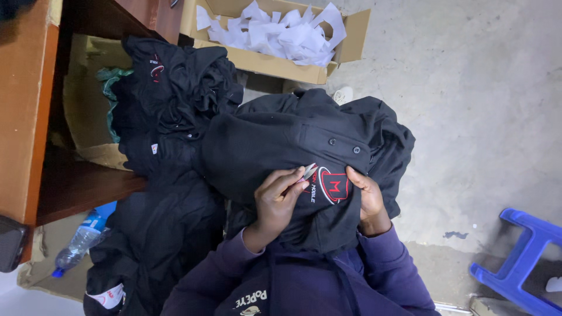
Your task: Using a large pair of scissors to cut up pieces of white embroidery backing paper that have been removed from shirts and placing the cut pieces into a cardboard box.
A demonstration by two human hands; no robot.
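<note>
At the left edge of the room stands a brown wooden desk [26,111], with an opened cardboard box [88,99] in the recess beneath it. A clear plastic bottle with a blue cap [82,240] lies on the floor below. Beside the desk, a heap of black garments [170,111] spills down toward the seated person, whose purple sleeves enter from the bottom edge.

In the centre, a black polo shirt [275,140] is draped over the person's lap, its two dark buttons uppermost and its red-and-white embroidered emblem [333,186] facing up. The left hand [275,202] has its fingers drawn together, pinching small metal thread snips [308,171] whose tip touches the fabric just beside the emblem. The right hand [366,196] grips the shirt directly to the right of the emblem, thumb on top, fingers tucked under the cloth.

Behind the shirt, a second cardboard box [275,61] holds white paper scraps [281,32]. At the far right, a blue plastic stool [518,263] rests on the grey concrete floor [480,93].
</note>
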